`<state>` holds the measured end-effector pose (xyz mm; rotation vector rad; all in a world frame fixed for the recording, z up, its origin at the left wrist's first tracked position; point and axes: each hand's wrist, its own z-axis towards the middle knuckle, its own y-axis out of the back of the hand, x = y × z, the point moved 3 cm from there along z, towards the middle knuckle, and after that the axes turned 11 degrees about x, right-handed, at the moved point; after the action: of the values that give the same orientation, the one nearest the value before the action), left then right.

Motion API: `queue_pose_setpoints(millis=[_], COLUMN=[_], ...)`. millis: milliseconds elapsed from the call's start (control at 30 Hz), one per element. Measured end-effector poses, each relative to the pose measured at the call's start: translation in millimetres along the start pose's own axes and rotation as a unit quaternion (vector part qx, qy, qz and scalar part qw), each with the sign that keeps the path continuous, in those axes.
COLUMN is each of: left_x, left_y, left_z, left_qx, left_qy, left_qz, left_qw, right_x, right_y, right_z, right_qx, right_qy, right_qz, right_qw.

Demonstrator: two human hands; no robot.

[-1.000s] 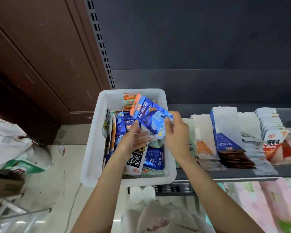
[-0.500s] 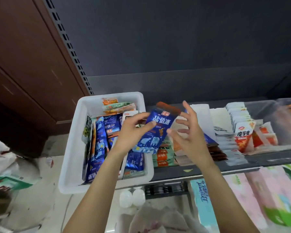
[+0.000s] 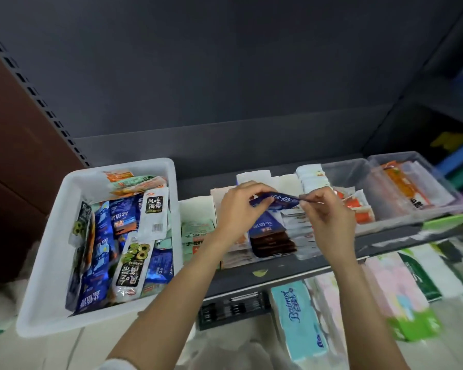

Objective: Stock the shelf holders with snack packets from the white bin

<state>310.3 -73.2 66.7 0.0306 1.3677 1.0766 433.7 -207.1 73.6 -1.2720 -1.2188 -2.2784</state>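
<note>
Showing a dark shelf seen from above, with one blue snack packet held level over the middle of it. The packet is pinched at its left end by the left hand and at its right end by the right hand; both grips are closed on it. Half a second ago the packet was held upright in the left hand just beside the white bin, with the right hand spread and apart from it. It has since been carried rightward, laid flat and taken by both hands, directly above the blue holder, where several matching packets are already stacked. From this it is judged that the packet is about to be slotted in, and that the step is nearly done.

One white bin is seen at the shelf's left end, holding many more packets, too jumbled to be counted; much stocking is judged to remain. Roughly five card holders are lined along the shelf, though the hands hide part of the row. Two clear tubs are seen at the right end
</note>
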Motion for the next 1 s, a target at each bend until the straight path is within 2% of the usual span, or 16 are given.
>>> queue_pose_setpoints(millis=[100, 200, 267, 367, 467, 533, 633, 700, 767, 833, 900, 1000], left_x=[10.7, 23.4, 34.7, 43.7, 46.8, 44.9, 47.0, 60.0, 76.1, 101.6, 130.0, 167.3], left_y=[-13.2, -19.2, -23.6, -28.8, -22.7, -5.7, 43.6, 80.9, 114.9, 139.8, 155.3, 162.9], left_z=[-8.1, -18.9, -27.2, -41.3, -54.1, -63.5, -86.2, -107.8, -126.1, -140.1, -148.3, -152.0], left_qx=[-0.021, -0.034, -0.024, 0.077, 0.179, 0.169, 0.029, -0.039, -0.087, -0.113, -0.113, -0.024], left_qy=[0.005, 0.000, -0.004, 0.027, 0.077, 0.080, 0.090, 0.135, 0.178, 0.226, 0.273, 0.337], left_qz=[0.044, 0.173, 0.244, 0.321, 0.316, 0.260, 0.147, 0.119, 0.150, 0.195, 0.236, 0.290], left_qw=[0.999, 0.984, 0.969, 0.944, 0.929, 0.947, 0.985, 0.983, 0.969, 0.948, 0.926, 0.895], right_x=[-10.6, -15.1, -18.8, -23.8, -22.9, -10.3, 23.8, 49.5, 75.0, 98.7, 114.1, 120.6], right_y=[-5.9, -15.6, -21.2, -30.9, -43.4, -49.5, -65.3, -89.1, -123.2, -166.9, -214.6, -282.7], right_z=[-4.1, -4.8, -4.5, -4.5, -7.7, -11.0, -12.6, -10.2, -8.2, -6.7, -3.6, 7.1], right_qx=[0.011, 0.048, 0.056, 0.082, 0.128, 0.137, 0.181, 0.233, 0.277, 0.322, 0.367, 0.418], right_qy=[0.003, 0.045, 0.077, 0.095, 0.101, 0.114, 0.105, 0.104, 0.119, 0.135, 0.134, 0.107], right_qz=[-0.055, -0.151, -0.252, -0.361, -0.420, -0.383, -0.211, -0.092, -0.032, -0.024, -0.070, -0.194], right_qw=[0.998, 0.986, 0.963, 0.924, 0.893, 0.906, 0.955, 0.962, 0.953, 0.937, 0.918, 0.881])
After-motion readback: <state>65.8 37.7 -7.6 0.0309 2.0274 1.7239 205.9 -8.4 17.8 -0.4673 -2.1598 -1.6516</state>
